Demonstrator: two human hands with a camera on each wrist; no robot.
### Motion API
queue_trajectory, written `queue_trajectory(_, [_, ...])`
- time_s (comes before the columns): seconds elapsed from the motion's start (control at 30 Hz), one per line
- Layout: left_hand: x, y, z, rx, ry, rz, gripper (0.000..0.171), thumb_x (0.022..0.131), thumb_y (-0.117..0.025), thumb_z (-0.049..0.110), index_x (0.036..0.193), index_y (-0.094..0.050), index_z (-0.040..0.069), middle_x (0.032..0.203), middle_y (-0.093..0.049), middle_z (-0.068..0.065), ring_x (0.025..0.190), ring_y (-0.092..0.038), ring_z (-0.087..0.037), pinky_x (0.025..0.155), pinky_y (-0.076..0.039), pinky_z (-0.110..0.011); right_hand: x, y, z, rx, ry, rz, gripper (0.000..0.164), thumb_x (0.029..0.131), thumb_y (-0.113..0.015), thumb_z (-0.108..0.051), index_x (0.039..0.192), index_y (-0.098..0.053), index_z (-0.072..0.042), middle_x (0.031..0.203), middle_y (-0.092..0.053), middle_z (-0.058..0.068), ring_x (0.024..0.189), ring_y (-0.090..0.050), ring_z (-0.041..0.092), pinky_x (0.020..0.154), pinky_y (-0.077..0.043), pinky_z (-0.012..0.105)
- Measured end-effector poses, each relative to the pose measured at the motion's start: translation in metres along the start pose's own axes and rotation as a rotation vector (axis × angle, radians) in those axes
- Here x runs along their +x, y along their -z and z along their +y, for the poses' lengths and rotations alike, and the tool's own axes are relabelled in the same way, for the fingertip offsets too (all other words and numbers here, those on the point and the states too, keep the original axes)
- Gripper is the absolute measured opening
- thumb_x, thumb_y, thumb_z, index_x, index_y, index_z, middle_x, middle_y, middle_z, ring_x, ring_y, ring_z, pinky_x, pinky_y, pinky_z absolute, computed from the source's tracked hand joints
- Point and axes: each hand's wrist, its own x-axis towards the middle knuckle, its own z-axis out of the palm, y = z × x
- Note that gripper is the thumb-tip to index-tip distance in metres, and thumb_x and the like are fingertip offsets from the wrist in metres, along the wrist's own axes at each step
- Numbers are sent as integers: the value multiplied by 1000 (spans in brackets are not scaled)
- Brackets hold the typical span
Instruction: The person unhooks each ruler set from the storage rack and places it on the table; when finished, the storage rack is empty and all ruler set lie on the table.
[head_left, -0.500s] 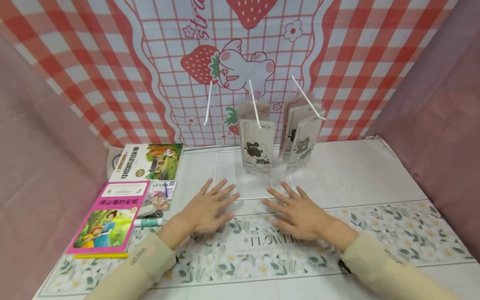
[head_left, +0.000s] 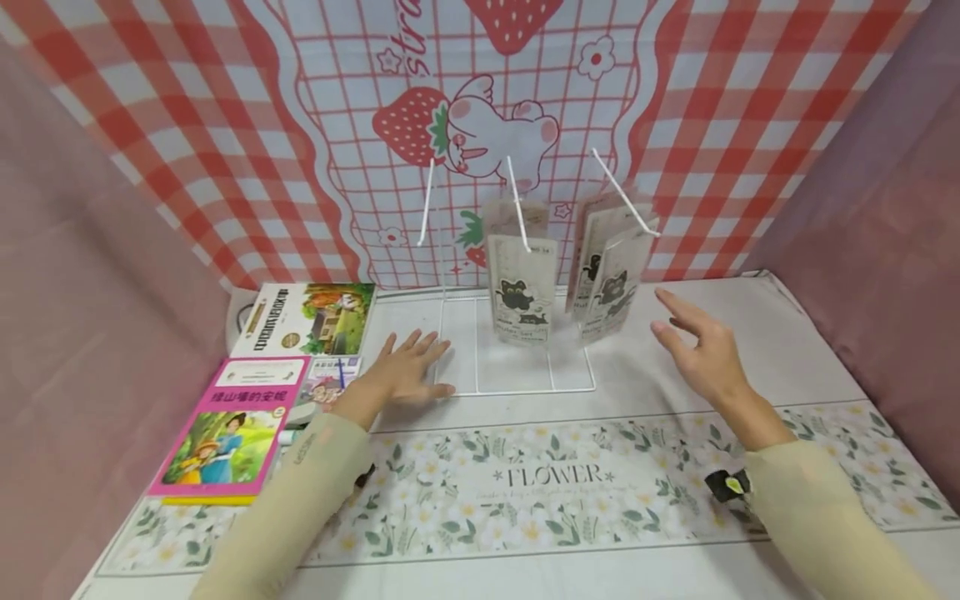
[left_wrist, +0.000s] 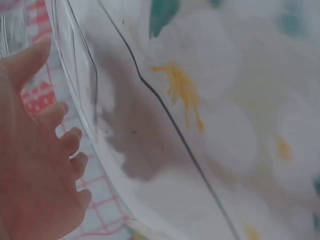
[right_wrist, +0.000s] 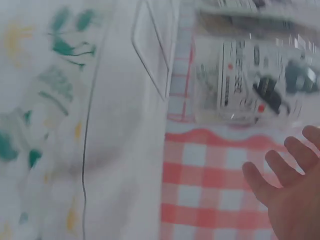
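Left hand (head_left: 406,367) and right hand (head_left: 703,354), empty, fingers out, are near the white wire rack (head_left: 525,392), probably light, best held low.

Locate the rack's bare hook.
In the head view, the bare hook is the leftmost of three, left of the cat-printed packets and above the left hand.
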Motion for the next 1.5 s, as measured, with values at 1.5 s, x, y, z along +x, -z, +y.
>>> queue_trajectory(1.5, [23, -18, -12, -253, 118, -52, 113, 72, -70, 68, 157, -10, 24, 167, -1, -1, 154, 6, -34, 113, 8, -75, 32, -52, 13, 503, -456, 234, 21, 85, -69, 0, 102, -65, -11, 93, -62, -11, 87, -61, 3, 68, -57, 11])
